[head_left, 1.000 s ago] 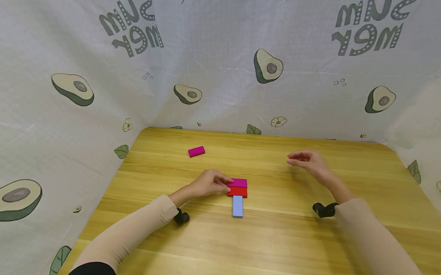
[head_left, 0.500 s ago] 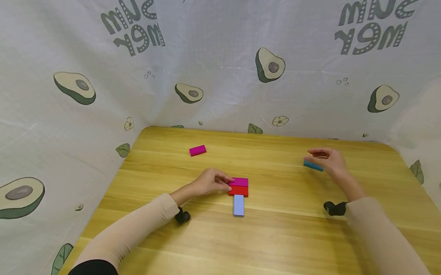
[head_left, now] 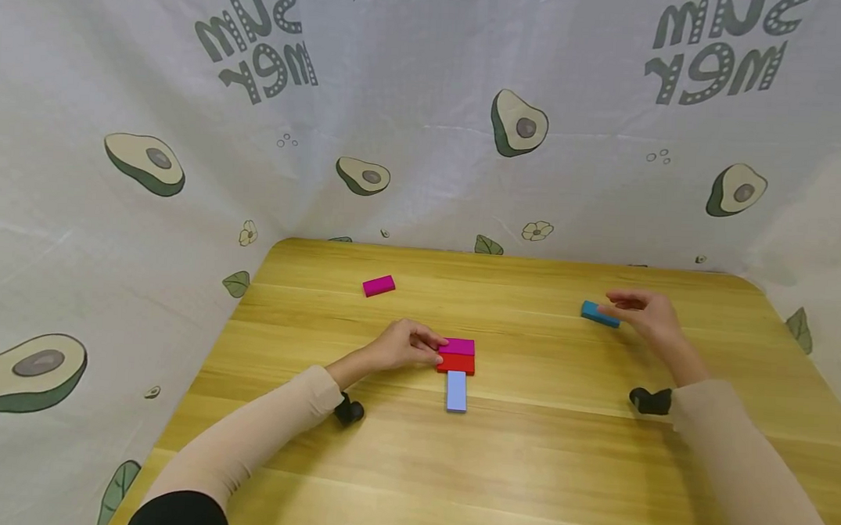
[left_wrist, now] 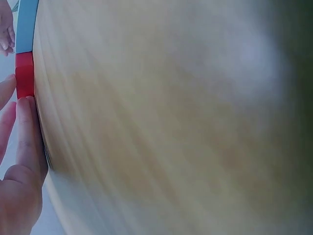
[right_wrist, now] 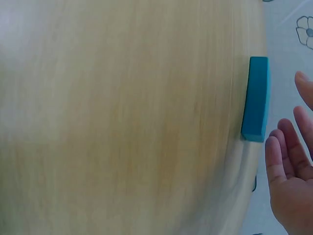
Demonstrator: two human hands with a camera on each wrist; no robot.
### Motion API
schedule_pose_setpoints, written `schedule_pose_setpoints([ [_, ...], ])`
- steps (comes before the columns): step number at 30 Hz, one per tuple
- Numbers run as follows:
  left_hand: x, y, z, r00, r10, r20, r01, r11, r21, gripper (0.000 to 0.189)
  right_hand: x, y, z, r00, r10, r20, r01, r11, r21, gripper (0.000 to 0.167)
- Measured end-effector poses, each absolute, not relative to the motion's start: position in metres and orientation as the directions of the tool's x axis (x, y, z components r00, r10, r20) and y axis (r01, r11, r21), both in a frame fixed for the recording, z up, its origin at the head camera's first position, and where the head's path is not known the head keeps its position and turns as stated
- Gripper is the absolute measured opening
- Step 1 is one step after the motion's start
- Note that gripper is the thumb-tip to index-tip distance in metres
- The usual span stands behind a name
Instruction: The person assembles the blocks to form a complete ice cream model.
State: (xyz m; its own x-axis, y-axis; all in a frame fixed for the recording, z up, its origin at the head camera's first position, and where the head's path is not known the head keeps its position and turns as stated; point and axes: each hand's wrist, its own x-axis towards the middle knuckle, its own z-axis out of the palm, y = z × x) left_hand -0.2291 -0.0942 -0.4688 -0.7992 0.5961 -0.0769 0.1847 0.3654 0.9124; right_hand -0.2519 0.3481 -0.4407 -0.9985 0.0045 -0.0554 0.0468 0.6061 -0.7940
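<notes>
A magenta block [head_left: 457, 346] and a red block [head_left: 456, 363] lie side by side near the table's middle. A pale blue block [head_left: 456, 392] extends from the red one toward the person, lengthwise. My left hand [head_left: 404, 345] rests its thumb and fingertips against the left ends of the magenta and red blocks. In the left wrist view, its fingers reach the end of the red block [left_wrist: 25, 76]. A darker blue block [head_left: 600, 314] lies at the right rear. Beside it my right hand [head_left: 647, 317] hovers with loosely spread fingers, holding nothing; the right wrist view has the blue block [right_wrist: 256, 99] apart from the fingers.
Another magenta block [head_left: 379, 286] lies at the rear left of the wooden table [head_left: 524, 471]. Behind the table's far edge hangs a white curtain [head_left: 428, 83] printed with avocados. A black wrist camera [head_left: 650, 401] sits below the right hand.
My right hand has moved to the right, and the darker blue block, hidden one second ago, shows beside it. The left hand and the blocks it touches have stayed put.
</notes>
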Motion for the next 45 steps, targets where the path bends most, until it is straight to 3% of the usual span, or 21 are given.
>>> schedule_pose_setpoints([
  [19,-0.229,-0.097,-0.472,-0.790,0.610,-0.056,0.188,0.329,0.925,0.032,-0.249,0.373,-0.446,-0.990,-0.005,-0.139,0.110,0.585,-0.804,0.071],
  [32,-0.228,-0.096,-0.471,-0.798,0.598,-0.077,0.167,0.342,0.925,0.033,-0.248,0.381,-0.455,-0.990,-0.029,-0.142,0.105,0.531,-0.841,0.067],
  [45,-0.229,-0.095,-0.471,-0.802,0.591,-0.091,0.161,0.360,0.919,0.031,-0.252,0.380,-0.455,-0.992,-0.047,-0.116,0.066,0.587,-0.807,0.059],
])
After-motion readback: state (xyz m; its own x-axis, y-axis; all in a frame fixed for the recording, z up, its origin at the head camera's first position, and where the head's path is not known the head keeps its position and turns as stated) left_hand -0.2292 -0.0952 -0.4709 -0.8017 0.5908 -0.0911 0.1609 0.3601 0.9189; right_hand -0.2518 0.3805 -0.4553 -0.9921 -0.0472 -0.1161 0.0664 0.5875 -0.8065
